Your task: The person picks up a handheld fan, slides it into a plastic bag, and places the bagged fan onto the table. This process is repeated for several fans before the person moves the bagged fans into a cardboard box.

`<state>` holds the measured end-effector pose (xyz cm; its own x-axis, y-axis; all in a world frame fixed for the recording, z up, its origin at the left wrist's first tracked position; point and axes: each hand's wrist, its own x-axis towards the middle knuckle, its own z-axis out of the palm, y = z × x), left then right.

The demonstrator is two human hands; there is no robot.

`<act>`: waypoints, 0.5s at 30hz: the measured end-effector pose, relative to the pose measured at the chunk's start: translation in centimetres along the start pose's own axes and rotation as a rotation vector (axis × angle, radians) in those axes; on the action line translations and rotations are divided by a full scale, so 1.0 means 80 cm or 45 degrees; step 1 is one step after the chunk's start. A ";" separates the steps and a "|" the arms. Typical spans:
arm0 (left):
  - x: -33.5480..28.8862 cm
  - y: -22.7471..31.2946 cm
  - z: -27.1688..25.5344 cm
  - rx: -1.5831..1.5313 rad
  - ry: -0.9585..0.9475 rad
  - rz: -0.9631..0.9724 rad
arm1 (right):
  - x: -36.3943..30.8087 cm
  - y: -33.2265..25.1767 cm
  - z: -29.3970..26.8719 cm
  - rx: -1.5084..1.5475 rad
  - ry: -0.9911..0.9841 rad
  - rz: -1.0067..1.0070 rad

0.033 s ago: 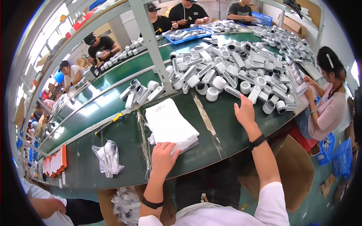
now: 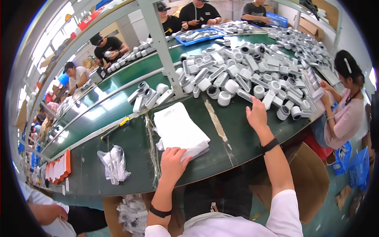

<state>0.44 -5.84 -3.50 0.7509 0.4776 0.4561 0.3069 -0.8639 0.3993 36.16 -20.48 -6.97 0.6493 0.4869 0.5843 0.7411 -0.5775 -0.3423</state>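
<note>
A stack of flat white plastic bags (image 2: pixel 181 128) lies on the green workbench in front of me. My left hand (image 2: pixel 173 161) rests at its near edge, thumb and fingers apart on the bags. Farther right, my right hand (image 2: pixel 257 115) reaches to the near side of a big heap of grey-and-white handheld devices (image 2: pixel 237 71). Its thumb stands off from the fingers, and the fingertips are at the end of one long-handled device (image 2: pixel 244 95). Whether they touch it I cannot tell. Nothing shows in its grasp.
A clear bag with white parts (image 2: pixel 113 164), a yellow-and-black tool (image 2: pixel 115 127) and orange-white cards (image 2: pixel 58 168) lie leftward. A metal post (image 2: pixel 160 47) rises behind the bags. Open cartons (image 2: pixel 310 181) stand below the bench. A person in pink (image 2: pixel 347 106) sits at right; others work opposite.
</note>
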 end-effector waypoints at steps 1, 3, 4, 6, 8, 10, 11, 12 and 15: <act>0.005 0.003 0.005 0.077 -0.052 0.057 | 0.011 0.008 0.013 -0.013 -0.040 -0.022; 0.006 0.000 0.008 0.083 -0.038 0.067 | 0.029 0.004 0.032 -0.204 -0.132 0.005; 0.007 -0.003 0.011 0.061 -0.022 0.107 | 0.037 0.005 0.041 -0.293 -0.182 0.024; 0.002 -0.013 0.018 0.096 -0.033 0.095 | 0.044 0.007 0.059 -0.401 -0.237 0.030; 0.000 -0.018 0.021 0.124 -0.074 0.095 | 0.049 0.003 0.066 -0.552 -0.317 0.114; 0.002 -0.016 0.020 0.132 -0.060 0.102 | 0.050 0.012 0.078 -0.560 -0.205 0.043; 0.005 -0.011 0.018 0.127 -0.044 0.116 | 0.049 0.014 0.079 -0.487 -0.199 0.048; 0.009 -0.005 0.017 0.124 -0.052 0.117 | 0.048 0.016 0.079 -0.416 -0.191 0.055; 0.015 0.005 0.012 0.149 -0.030 0.129 | 0.037 0.000 0.063 -0.155 -0.106 0.089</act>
<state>2.02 -5.74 -3.55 0.7945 0.3842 0.4703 0.2939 -0.9210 0.2558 38.99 -15.74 -8.94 0.7143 0.4921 0.4975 0.6706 -0.6846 -0.2856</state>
